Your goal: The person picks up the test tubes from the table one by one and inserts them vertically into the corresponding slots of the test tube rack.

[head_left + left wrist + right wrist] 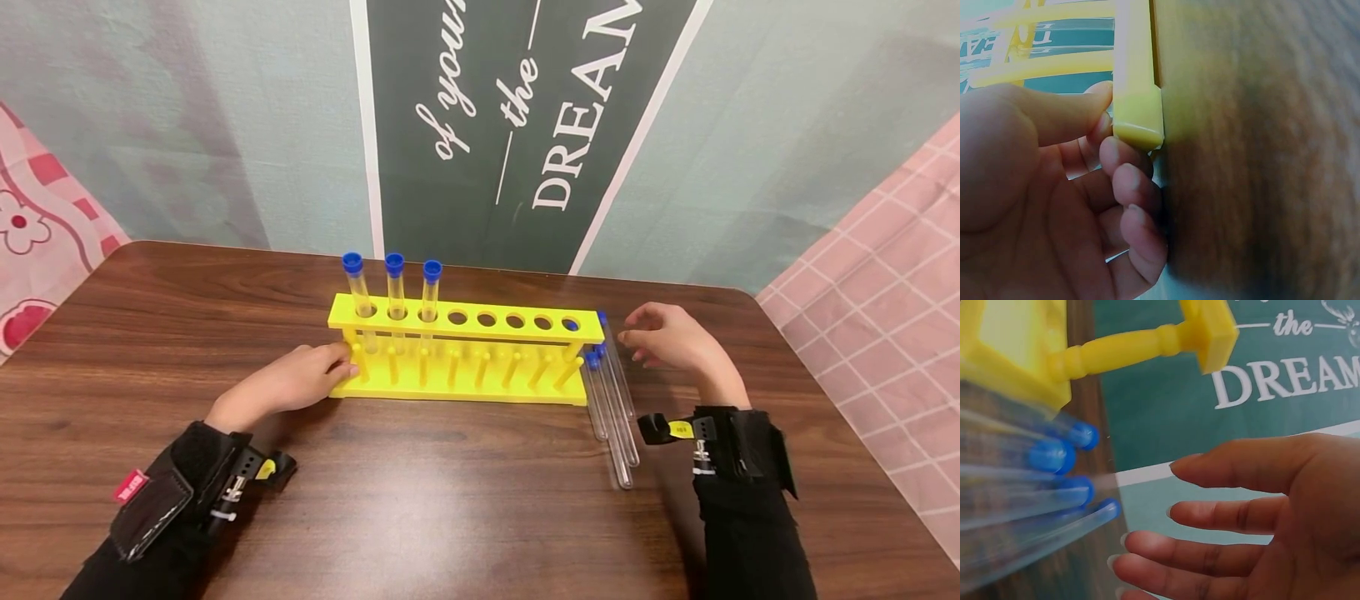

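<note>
A yellow test tube rack point(457, 390) stands upright on the table. Three test tubes point(395, 287) with blue caps stand in its leftmost holes; the other holes hold none. My left hand point(300, 379) grips the left end of the rack's base, thumb on it and fingers curled at the end, as the left wrist view shows close up. Several loose capped test tubes point(618, 446) lie beside the rack's right end, caps toward the back. Just right of those caps point(1052, 456), my right hand point(671, 337) hovers with relaxed, parted fingers, touching nothing.
The brown wooden table point(450, 517) extends around the rack. Behind it hangs a green cloth point(487, 225) with white lettering. Pink patterned cloth point(892, 333) borders the right side, and more pink cloth point(45, 233) the left.
</note>
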`<state>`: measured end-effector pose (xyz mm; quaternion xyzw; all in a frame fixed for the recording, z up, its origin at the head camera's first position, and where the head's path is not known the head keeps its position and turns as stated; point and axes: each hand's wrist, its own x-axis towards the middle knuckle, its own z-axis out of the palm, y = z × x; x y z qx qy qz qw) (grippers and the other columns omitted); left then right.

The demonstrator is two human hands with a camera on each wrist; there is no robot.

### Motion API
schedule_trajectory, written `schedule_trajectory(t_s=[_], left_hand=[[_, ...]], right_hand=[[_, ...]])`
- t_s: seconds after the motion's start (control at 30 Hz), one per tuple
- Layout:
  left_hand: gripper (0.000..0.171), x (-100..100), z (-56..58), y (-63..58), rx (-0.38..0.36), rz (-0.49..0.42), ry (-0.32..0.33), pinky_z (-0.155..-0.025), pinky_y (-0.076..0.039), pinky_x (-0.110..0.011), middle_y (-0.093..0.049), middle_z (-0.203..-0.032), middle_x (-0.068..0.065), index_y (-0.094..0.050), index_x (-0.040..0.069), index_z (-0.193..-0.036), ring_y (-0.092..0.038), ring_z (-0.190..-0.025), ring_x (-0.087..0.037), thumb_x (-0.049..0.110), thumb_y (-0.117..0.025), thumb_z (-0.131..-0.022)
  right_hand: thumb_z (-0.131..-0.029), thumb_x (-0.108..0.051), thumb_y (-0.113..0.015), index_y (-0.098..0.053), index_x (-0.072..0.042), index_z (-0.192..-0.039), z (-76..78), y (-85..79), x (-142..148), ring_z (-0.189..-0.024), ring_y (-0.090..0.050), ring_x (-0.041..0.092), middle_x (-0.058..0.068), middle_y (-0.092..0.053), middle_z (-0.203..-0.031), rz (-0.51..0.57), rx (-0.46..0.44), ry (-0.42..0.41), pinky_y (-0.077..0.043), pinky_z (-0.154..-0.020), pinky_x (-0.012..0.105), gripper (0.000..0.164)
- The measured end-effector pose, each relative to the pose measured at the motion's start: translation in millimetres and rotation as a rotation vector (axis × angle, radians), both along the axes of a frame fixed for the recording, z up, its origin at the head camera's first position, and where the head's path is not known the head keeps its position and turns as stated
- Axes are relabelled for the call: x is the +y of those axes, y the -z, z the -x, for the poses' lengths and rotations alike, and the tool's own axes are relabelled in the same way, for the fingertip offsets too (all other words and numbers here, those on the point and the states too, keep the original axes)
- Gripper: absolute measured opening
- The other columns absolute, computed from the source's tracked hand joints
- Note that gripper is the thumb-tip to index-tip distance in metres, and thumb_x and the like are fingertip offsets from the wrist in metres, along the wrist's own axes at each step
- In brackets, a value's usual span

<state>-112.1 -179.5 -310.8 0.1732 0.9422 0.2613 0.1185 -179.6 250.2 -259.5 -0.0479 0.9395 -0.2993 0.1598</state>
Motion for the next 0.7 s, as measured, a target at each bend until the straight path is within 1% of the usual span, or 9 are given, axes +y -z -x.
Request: schedule_trajectory(t_s=[0.13, 0.27, 0.5, 0.7], left_hand=[[0.024, 0, -0.3, -0.6, -0.003, -0.004, 0.003, -0.051, -0.028, -0.027, -0.034, -0.060, 0.000, -0.042, 0.007, -0.074, -0.032, -0.051, -0.013, 0.016, -0.049, -0.095], [0.023, 0, 0.0, -0.4, -0.007, -0.007, 0.006, -0.052, -0.028, -0.027, -0.034, -0.061, -0.001, -0.043, 0.006, -0.075, -0.032, -0.051, -0.013, 0.016, -0.049, -0.095], [0.023, 0, -0.2, 0.0, -0.002, -0.003, 0.003, -0.052, -0.029, -0.027, -0.034, -0.060, 0.000, -0.042, 0.007, -0.075, -0.032, -0.051, -0.013, 0.016, -0.049, -0.095], [0.023, 0, 0.3, 0.8, -0.007, -0.002, -0.002, -0.051, -0.029, -0.027, -0.035, -0.060, 0.000, -0.043, 0.006, -0.076, -0.033, -0.052, -0.013, 0.016, -0.050, -0.095]], right_hand=[[-0.090, -0.016, -0.056, -0.043, 0.008, -0.115, 4.4, 6.1, 3, -0.075, -0.059, 0.024, 0.022, -0.057, -0.094, 0.009, -0.024, -0.005, -0.052, -0.066, 0.036, 0.038], [-0.089, -0.017, -0.057, -0.044, 0.008, -0.114, 5.6, 9.1, 4, -0.073, -0.059, 0.022, 0.021, -0.058, -0.094, 0.005, -0.053, 0.004, -0.052, -0.065, 0.036, 0.037], [-0.090, -0.013, -0.054, -0.046, 0.010, -0.110, 6.8, 14.4, 1, -0.074, -0.060, 0.023, 0.022, -0.057, -0.095, -0.013, -0.081, 0.014, -0.052, -0.067, 0.037, 0.032], [-0.088, -0.011, -0.055, -0.046, 0.012, -0.110, 9.4, 20.2, -1, -0.073, -0.059, 0.023, 0.021, -0.056, -0.092, 0.005, -0.111, 0.022, -0.052, -0.066, 0.037, 0.032]])
